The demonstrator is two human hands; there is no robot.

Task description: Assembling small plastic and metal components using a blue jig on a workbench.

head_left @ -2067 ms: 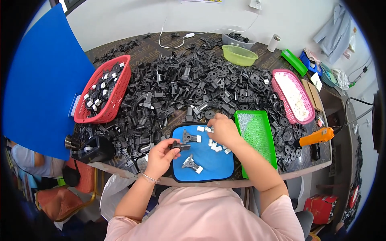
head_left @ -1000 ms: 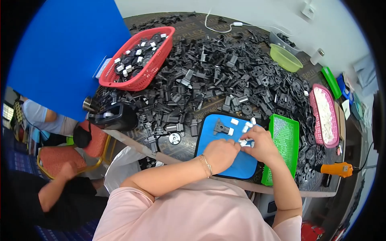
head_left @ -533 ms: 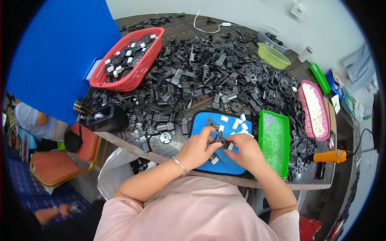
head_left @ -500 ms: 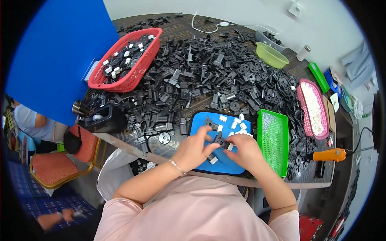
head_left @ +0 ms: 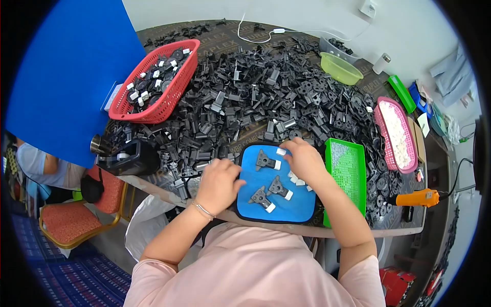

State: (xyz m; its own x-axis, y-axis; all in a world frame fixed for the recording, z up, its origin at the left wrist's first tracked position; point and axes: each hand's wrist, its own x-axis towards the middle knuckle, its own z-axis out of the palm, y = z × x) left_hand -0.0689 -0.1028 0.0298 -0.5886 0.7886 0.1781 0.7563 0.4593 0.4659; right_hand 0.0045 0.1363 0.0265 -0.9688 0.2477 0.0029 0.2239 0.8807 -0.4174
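On a blue mat (head_left: 250, 176) with a black border lie three black plastic parts: an upper one (head_left: 264, 160), a middle one (head_left: 279, 187) and a lower one (head_left: 260, 197). Each has a white block at one end. My right hand (head_left: 307, 158) is over the mat's upper right corner, thumb and forefinger closed around a small white block (head_left: 281, 151). Several more white blocks (head_left: 298, 181) lie partly under that hand. Left of the mat, my left hand (head_left: 217, 187) reaches over the edge of the black part pile, thumb apart from its bent fingers.
A big heap of black parts (head_left: 245, 97) spreads across the table. Around it stand a red basket (head_left: 176, 84), a green tray (head_left: 361, 179), a pink basket (head_left: 383, 138) of white pieces and a yellow-green bowl (head_left: 340, 74). An orange electric screwdriver (head_left: 417, 198) lies right; a tape dispenser (head_left: 135, 158) stands left.
The black part held between both hands now lies on the mat with its white block. My left hand has moved left to the pile, my right hand up to a white block.
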